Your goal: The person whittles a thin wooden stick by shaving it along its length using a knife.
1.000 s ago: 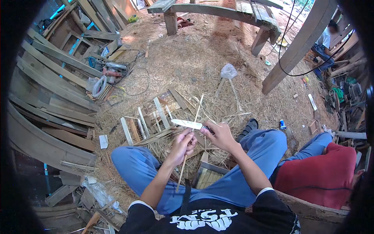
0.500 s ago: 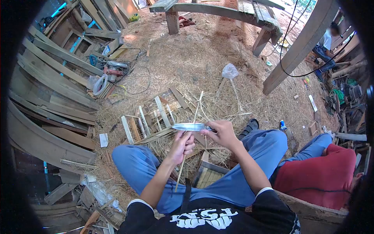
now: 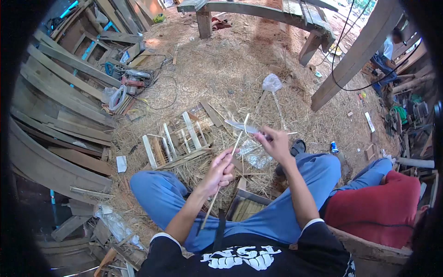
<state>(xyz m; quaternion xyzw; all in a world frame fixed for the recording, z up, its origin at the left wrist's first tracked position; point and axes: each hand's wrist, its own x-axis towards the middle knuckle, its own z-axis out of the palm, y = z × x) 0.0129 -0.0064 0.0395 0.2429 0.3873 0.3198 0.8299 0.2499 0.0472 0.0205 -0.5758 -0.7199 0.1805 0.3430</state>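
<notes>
My left hand is closed around a thin pale wooden stick, which slants from my lap up and away to the right. My right hand grips the handle of a knife. Its bright blade points left and lies across the upper end of the stick; whether the edge touches the wood I cannot tell. Between my legs stands a dark-sided box with pale strips in it. Just beyond my left hand, a frame of wooden slats rests on the shavings.
Shavings cover the ground. A circular saw with cables sits at the left, near stacked planks. Ahead are a wooden bench and a leaning post. A person in red sits close on my right; another person is farther back.
The knife and my right hand have moved up and to the right, toward the stick's far end. The blade now tilts. My left hand still holds the stick.
</notes>
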